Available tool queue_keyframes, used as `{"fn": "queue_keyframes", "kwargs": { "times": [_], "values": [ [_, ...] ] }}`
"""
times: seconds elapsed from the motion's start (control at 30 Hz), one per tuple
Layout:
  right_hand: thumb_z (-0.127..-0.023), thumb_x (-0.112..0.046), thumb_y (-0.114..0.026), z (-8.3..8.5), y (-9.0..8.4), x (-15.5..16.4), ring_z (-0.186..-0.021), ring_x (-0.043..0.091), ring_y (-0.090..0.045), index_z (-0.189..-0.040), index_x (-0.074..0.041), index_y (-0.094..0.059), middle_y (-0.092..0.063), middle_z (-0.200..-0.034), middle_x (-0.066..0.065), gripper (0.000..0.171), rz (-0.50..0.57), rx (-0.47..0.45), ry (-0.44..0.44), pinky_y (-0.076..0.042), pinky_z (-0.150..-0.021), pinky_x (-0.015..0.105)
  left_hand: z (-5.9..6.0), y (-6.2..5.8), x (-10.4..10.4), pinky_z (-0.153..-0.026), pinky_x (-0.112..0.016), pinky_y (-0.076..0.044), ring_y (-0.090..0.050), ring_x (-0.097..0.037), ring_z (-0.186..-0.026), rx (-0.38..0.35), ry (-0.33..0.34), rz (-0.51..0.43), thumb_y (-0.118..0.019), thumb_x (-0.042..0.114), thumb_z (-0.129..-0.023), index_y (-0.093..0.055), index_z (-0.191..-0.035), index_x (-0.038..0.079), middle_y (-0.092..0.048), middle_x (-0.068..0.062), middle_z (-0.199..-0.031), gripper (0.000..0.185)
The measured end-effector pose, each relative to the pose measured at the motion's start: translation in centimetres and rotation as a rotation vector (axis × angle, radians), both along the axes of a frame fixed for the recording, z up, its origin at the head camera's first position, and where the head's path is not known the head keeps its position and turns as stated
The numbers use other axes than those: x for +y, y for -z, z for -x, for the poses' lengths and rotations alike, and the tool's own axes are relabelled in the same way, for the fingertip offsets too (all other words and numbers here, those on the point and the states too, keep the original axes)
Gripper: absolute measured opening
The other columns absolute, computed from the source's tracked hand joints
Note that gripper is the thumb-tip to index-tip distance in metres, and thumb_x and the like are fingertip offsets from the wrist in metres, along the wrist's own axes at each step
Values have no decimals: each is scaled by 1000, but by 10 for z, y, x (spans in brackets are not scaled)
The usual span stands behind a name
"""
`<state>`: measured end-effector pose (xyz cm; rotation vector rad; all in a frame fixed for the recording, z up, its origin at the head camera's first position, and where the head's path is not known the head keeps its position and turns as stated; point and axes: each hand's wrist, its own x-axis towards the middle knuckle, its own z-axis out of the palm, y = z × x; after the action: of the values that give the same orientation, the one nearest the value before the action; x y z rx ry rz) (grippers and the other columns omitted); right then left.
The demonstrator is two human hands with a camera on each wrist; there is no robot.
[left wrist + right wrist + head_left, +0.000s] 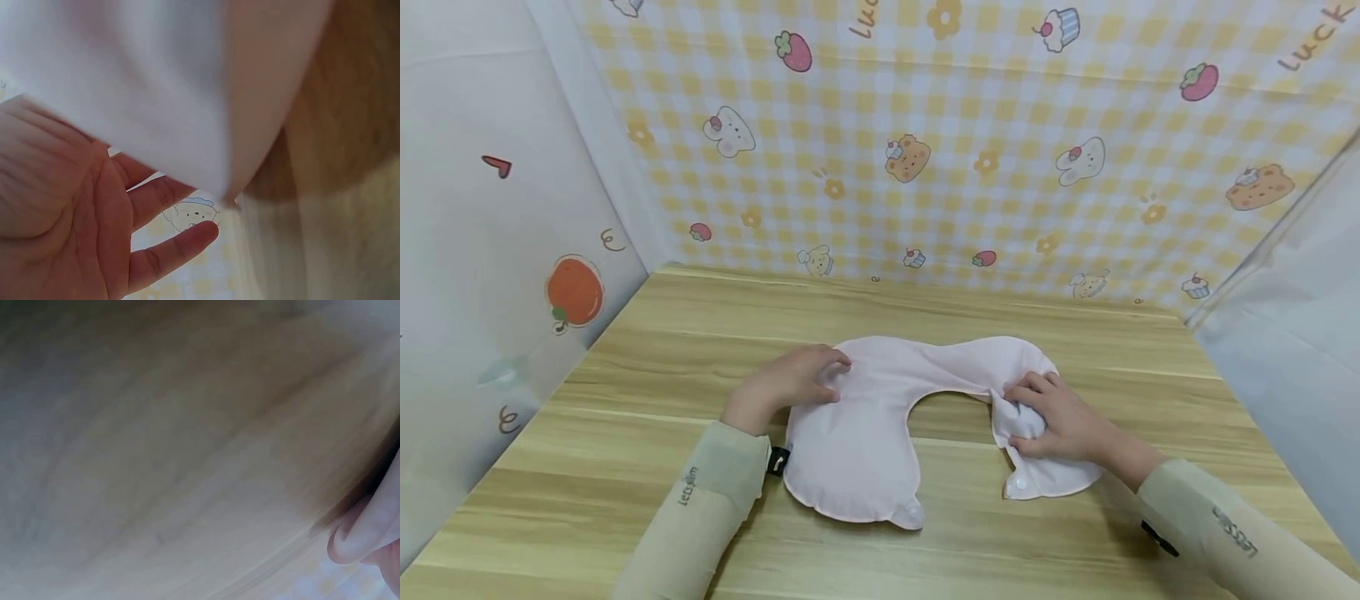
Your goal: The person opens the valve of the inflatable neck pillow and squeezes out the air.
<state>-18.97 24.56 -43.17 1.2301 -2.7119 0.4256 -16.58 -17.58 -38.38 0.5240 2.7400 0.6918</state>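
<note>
Beneath both hands, a wood-grain table; between them, a pale pink U-shaped cushion. The left hand touches one side, fingers loosely parted; the right hand pinches the other (bunched there), near a round snap.

A woodgrain desk stretches back to a yellow-and-white gingham backdrop printed with strawberries, cupcakes and flowers. The left wall, whitish, bears a red heart; the right wall looks pale bluish-grey.
</note>
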Motion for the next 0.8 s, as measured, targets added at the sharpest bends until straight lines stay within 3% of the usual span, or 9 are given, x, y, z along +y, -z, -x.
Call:
{"fn": "queue_keyframes", "kwargs": {
  "times": [0.47,0.8],
  "values": [
    [-69,-38,-80,1,2,0,-92,14,-49,-108,-16,-67,-60,-111,-3,47,2,18,6,-43,-75,29,-1,-1,4,-114,-51,-37,-47,-35,-137,-28,-14,2,-73,18,-90,-58,-136,9,-57,-13,-141,49],
    [-66,-36,-79,2,2,-1,-89,12,-46,-104,-17,-66,-59,-105,-6,44,15,23,-7,-40,-75,28,0,0,3,-114,-50,-38,-48,-35,-135,-8,10,10,-72,16,-90,-58,-135,9,-58,-12,-139,47]
  ]
}}
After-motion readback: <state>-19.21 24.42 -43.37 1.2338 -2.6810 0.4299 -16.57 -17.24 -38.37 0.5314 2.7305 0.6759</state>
